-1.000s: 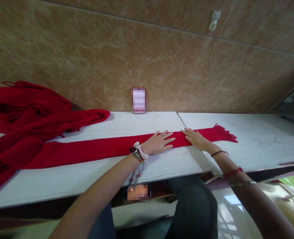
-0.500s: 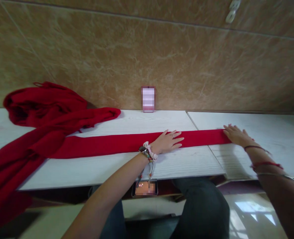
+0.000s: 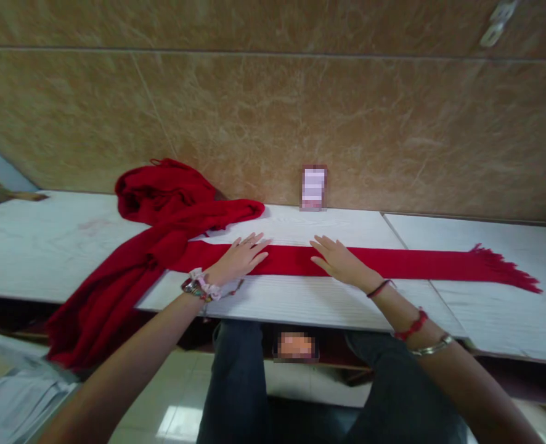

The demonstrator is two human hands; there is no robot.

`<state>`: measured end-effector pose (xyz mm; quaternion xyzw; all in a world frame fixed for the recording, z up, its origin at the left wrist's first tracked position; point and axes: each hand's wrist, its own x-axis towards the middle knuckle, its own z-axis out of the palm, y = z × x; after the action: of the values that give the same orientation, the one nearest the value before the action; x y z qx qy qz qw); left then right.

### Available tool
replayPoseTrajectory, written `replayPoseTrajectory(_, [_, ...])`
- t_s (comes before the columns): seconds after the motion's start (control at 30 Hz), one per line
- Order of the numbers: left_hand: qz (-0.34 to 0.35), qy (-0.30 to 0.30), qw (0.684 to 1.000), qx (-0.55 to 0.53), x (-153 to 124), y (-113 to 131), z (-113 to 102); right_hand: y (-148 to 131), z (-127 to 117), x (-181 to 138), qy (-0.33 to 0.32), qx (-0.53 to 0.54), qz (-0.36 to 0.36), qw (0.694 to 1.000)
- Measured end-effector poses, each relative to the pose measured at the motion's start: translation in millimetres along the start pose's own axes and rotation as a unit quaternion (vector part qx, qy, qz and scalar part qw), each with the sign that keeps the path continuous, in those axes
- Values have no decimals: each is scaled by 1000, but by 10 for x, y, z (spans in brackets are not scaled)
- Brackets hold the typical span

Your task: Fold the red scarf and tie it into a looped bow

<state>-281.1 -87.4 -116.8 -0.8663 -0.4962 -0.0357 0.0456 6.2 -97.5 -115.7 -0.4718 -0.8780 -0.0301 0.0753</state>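
Note:
A red scarf (image 3: 407,264) lies in a long folded strip along the white table, its fringed end at the right. My left hand (image 3: 240,254) rests on the strip left of the middle, fingers spread and palm down. Flat on the same strip, a short way to the right, is my right hand (image 3: 335,259), its fingers stretched out. Neither hand grips the cloth. At the left the strip runs into a loose, crumpled heap of red fabric (image 3: 162,194), part of which hangs over the table's front edge.
A phone-like thing with a blurred screen (image 3: 313,188) leans on the brown tiled wall (image 3: 254,123). Another blurred screen (image 3: 296,346) sits below the front edge of the white table (image 3: 46,246). Papers (image 3: 18,401) lie at lower left.
My view has turned left. Both hands have moved left along the strip; the right hand has left the fringed end, which now shows.

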Motion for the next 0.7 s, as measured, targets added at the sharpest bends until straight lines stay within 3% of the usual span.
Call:
replayPoseTrajectory(0.13, [-14, -3, 1000, 10, -305, -305, 82, -268, 144, 108, -16, 1, -30, 999])
replayPoseTrajectory(0.33, [-37, 8, 998, 41, -575, -664, 126, -253, 237, 77, -25, -59, -63, 996])
replayPoseTrajectory(0.53, [-120, 34, 988, 88, -828, -1030, 39, -178, 229, 46, -27, -64, -58, 996])
replayPoseTrajectory(0.63, [-192, 75, 973, 107, -903, -1065, -114, -70, 234, 2, -29, -65, -46, 996])
replayPoseTrajectory(0.7, [-259, 62, 958, 107, -923, -1057, -230, 5, 234, -28, -36, -66, -45, 996])
